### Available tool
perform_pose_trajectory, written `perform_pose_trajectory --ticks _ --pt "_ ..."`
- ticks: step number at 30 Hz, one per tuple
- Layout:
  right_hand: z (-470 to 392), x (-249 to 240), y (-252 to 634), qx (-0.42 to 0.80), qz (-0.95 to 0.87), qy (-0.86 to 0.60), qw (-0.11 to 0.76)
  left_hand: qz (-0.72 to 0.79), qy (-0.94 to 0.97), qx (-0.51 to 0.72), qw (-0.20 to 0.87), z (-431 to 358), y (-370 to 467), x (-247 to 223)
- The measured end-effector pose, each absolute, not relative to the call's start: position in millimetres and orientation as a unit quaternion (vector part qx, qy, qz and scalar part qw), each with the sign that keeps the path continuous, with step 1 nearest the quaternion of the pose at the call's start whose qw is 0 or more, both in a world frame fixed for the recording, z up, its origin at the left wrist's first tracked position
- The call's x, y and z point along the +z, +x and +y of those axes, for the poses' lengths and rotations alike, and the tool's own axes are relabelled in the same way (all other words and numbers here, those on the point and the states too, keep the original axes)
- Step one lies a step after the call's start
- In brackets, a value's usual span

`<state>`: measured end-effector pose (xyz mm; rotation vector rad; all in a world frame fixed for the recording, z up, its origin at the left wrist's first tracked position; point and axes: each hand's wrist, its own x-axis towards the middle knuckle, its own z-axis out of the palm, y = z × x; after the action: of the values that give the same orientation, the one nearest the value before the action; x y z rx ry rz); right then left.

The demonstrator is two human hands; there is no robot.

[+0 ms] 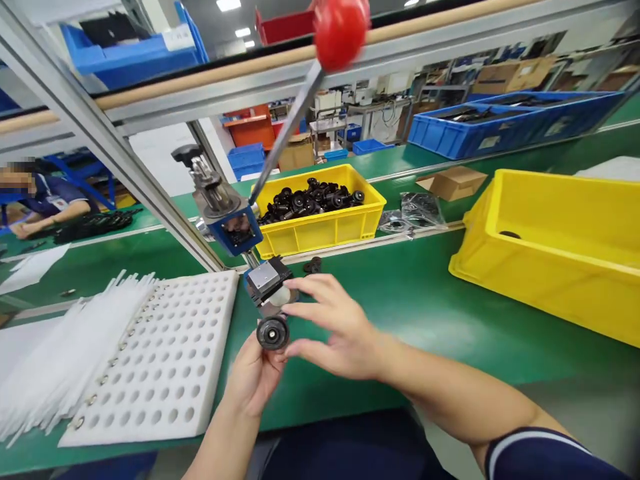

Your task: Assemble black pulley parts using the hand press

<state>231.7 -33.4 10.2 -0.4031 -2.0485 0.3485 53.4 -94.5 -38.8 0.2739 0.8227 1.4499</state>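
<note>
My left hand (pixel 257 373) is closed around a black round part (pixel 273 333), like a small wheel with a ringed face and a bright metal centre. Beside it is my right hand (pixel 340 327), its fingers spread; the thumb is close to the black part and the fingertips are at the base of a hand press (pixel 233 220). A metal block (pixel 263 275) on a black holder sits at the press base. Just under it a pale rounded piece (pixel 280 298) shows by my right fingertips; its kind is unclear. The press lever ends in a red ball knob (pixel 343 33).
A yellow bin (pixel 320 230) of black parts stands behind the press, with small black pieces (pixel 313 265) in front. Another yellow bin (pixel 550 260) is at right. A white foam tray (pixel 165 360) with holes and white rods (pixel 75 353) lie left. A co-worker (pixel 55 200) sits far left.
</note>
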Motion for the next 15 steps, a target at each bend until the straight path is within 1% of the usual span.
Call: perform_pose_trajectory --ticks 3,5,8,11,13,14,15 --pt "-35 -22 220 0.17 -0.868 -0.165 0.436 0.38 0.098 0.625 0.674 -96 61 -50" --pt "-34 -35 216 0.19 -0.87 -0.176 0.42 0.396 0.093 0.607 0.682 -97 65 -56" --pt "-32 -44 214 0.223 -0.855 -0.19 0.427 0.413 0.108 0.579 0.695 -96 69 -66" --pt "-32 -51 216 0.259 -0.836 -0.204 0.438 0.414 0.179 0.551 0.702 -94 70 -78" --pt "-29 -61 221 0.285 -0.833 -0.223 0.419 0.449 0.266 0.522 0.674 -93 65 -93" --pt "-25 -67 224 0.296 -0.835 -0.238 0.399 0.491 0.318 0.507 0.633 -94 60 -104" --pt "-18 -74 229 0.309 -0.836 -0.258 0.372 0.54 0.375 0.495 0.568 -94 53 -118"
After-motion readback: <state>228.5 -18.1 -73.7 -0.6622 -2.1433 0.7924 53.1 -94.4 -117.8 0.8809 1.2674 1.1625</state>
